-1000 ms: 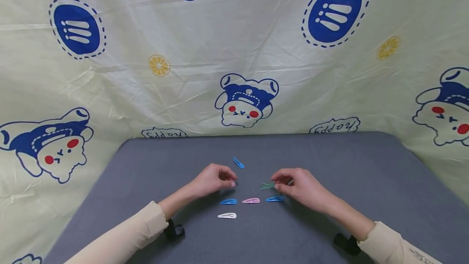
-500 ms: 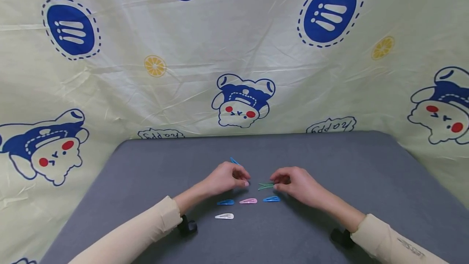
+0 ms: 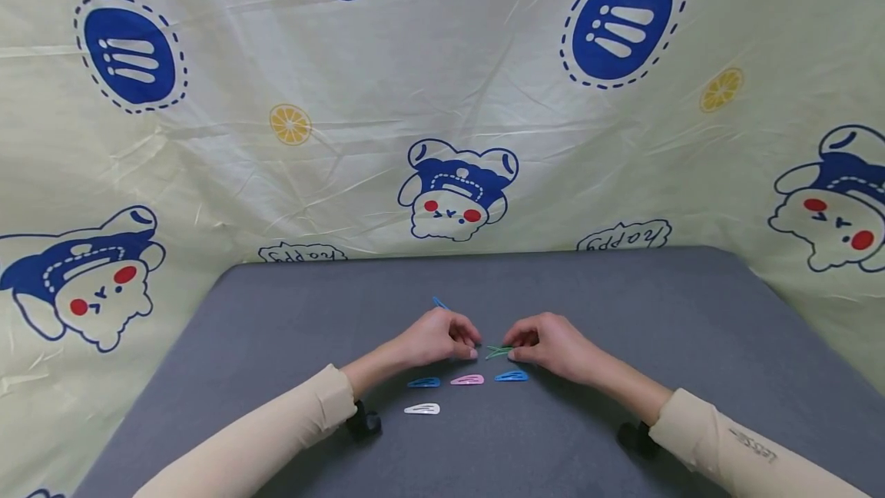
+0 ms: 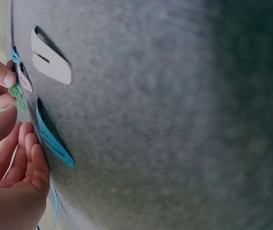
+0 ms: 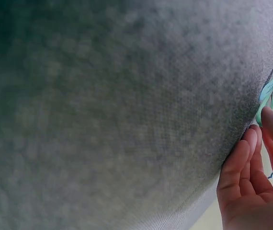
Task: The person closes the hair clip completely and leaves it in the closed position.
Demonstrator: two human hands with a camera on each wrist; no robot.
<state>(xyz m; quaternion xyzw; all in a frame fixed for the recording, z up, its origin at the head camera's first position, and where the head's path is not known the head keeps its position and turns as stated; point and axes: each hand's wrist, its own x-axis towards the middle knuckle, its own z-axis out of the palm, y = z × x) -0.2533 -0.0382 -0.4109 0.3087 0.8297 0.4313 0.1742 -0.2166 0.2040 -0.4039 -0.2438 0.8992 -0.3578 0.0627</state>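
Note:
My right hand (image 3: 553, 346) pinches a green snap hair clip (image 3: 496, 352) between thumb and fingers, its two arms spread apart in a V. Just to its left, my left hand (image 3: 439, 336) has loosely bent fingers with nothing between them; a small gap separates it from the clip. In the left wrist view the thumb (image 4: 0, 125) stands apart from the fingers. Nearer me lie a blue hair clip (image 3: 424, 382), a pink one (image 3: 467, 380) and another blue one (image 3: 512, 376) in a row. A white hair clip (image 3: 422, 409) lies closer still.
Behind my left hand lies a further blue hair clip (image 3: 439, 302), partly hidden by it. Everything rests on a grey cloth-covered table (image 3: 622, 290). A printed curtain (image 3: 359, 175) hangs beyond the far edge. A dark band with a camera sits at each wrist.
My left hand has moved right toward the green hair clip and now partly covers the far blue one. The right hand has shifted slightly left, still holding the green clip.

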